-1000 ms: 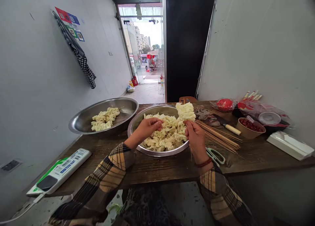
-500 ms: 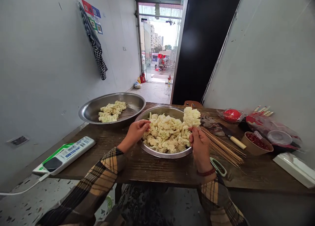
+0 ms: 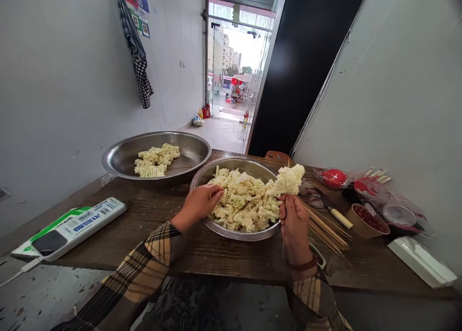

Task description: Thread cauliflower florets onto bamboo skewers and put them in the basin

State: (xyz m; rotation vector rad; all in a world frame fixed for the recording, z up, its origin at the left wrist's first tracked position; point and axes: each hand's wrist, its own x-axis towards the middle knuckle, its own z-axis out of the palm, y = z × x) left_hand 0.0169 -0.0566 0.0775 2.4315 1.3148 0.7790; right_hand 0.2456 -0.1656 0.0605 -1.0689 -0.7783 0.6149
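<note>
A round steel bowl (image 3: 240, 235) full of cauliflower florets (image 3: 238, 196) sits between my hands. My right hand (image 3: 296, 225) is closed around a skewer (image 3: 289, 162) beside the bowl's right rim. Cauliflower pieces (image 3: 290, 179) are threaded on it above my fist, with the skewer's tip showing past them. My left hand (image 3: 200, 203) reaches over the left rim, fingers pressed together against the florets. Whatever its fingertips hold, if anything, is hidden. Several bare bamboo skewers (image 3: 327, 230) lie to the right of my right hand.
At the back left stands a wide steel basin (image 3: 119, 165) with skewered cauliflower in it. A knife (image 3: 339, 216), a paper bowl of red sauce (image 3: 368, 220) and a white box (image 3: 422, 261) lie on the right. A power bank-like white device (image 3: 86, 227) is at the left.
The cauliflower skewer in my right hand has tilted to the right and turned. My left hand's fingers have curled in toward the florets. The view has shifted slightly.
</note>
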